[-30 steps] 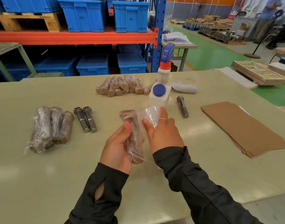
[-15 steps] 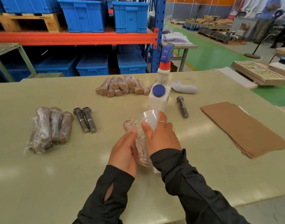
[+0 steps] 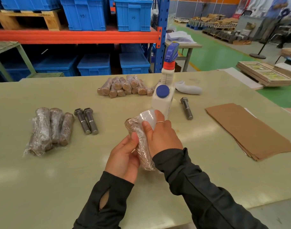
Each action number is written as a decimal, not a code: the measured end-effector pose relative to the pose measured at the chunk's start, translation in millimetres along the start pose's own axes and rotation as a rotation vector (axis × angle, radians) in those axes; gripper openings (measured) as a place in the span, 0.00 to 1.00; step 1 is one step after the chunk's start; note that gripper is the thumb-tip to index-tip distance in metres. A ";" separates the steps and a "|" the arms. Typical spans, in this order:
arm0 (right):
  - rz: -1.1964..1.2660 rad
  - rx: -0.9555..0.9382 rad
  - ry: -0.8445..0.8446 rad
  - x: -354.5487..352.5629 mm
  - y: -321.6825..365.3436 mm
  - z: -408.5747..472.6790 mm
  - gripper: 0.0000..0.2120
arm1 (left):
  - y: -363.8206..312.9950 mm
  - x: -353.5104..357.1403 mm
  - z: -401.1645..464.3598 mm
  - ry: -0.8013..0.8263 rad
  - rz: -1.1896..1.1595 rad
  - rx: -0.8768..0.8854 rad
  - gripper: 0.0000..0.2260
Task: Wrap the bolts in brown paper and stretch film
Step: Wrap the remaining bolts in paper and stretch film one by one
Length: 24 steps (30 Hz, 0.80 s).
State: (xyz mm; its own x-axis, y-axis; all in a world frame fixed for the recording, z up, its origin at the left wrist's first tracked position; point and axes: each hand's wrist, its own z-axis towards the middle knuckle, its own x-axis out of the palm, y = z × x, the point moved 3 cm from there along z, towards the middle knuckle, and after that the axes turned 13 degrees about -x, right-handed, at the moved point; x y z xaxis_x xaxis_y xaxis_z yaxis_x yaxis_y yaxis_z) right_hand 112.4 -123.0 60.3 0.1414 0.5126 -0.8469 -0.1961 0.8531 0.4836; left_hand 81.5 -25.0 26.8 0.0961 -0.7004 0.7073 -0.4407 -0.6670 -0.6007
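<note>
Nothing can be read with certainty. Two blue crates [image 3: 87,14] [image 3: 133,14] on the upper shelf carry dark handwritten marks (possibly numbers, too faint to make out), and the flat boxes [image 3: 263,74] at far right bear blurred print.

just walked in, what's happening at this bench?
A person is wrapping a paper-covered bolt in stretch film: the left hand grips the bolt while the right hand holds the film against its top. On the table, a film-wrapped bundle lies left beside two bare bolts; another bare bolt and the brown paper sheets lie right.
</note>
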 end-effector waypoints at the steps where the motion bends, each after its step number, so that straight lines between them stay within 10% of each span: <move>1: 0.001 0.016 -0.013 0.0 -0.1 -0.6 0.30 | 0.4 0.8 0.2 -0.014 0.014 -0.007 0.18; 24: 0.204 0.106 0.088 0.4 -6.6 -10.0 0.34 | 3.2 -7.8 8.1 -0.289 0.111 0.078 0.09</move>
State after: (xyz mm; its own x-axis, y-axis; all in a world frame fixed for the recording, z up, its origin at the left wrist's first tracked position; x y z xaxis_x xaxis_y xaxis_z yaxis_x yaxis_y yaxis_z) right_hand 104.0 -129.4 54.5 0.0236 0.6690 -0.7429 -0.1087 0.7404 0.6633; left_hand 86.6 -23.8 16.4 0.3060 -0.8057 0.5071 -0.3940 -0.5921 -0.7030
